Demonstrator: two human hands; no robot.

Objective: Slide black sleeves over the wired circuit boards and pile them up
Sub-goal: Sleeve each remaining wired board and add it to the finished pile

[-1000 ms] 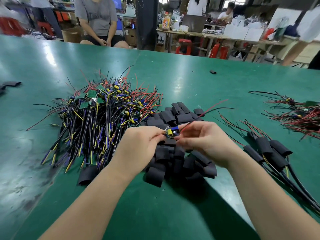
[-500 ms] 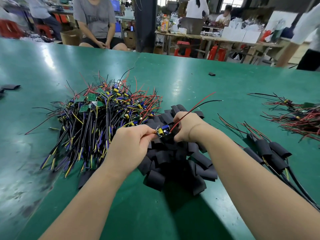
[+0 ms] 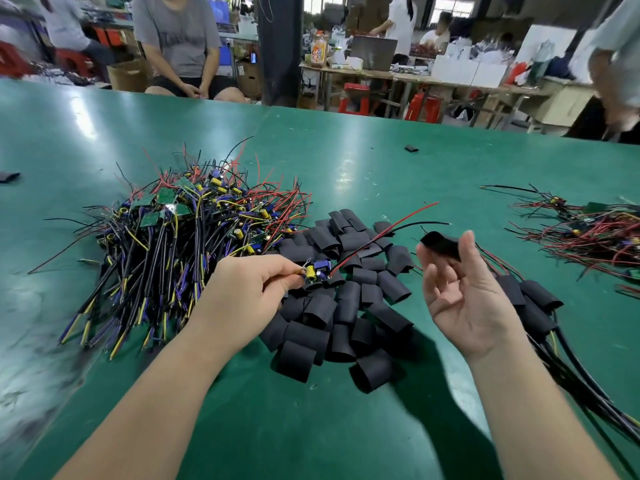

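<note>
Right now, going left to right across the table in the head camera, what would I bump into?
Stray black sleeve → heap of bare wired boards → left hand pinching one board → pile of loose black sleeves → right hand holding a sleeve → sleeved boards → another tangle of wires.

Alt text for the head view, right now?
Left hand pinches a wired board; right hand holds a black sleeve apart from it, over a sleeve pile on a green table. Unsleeved boards are heaped at left, sleeved ones at right.
</note>
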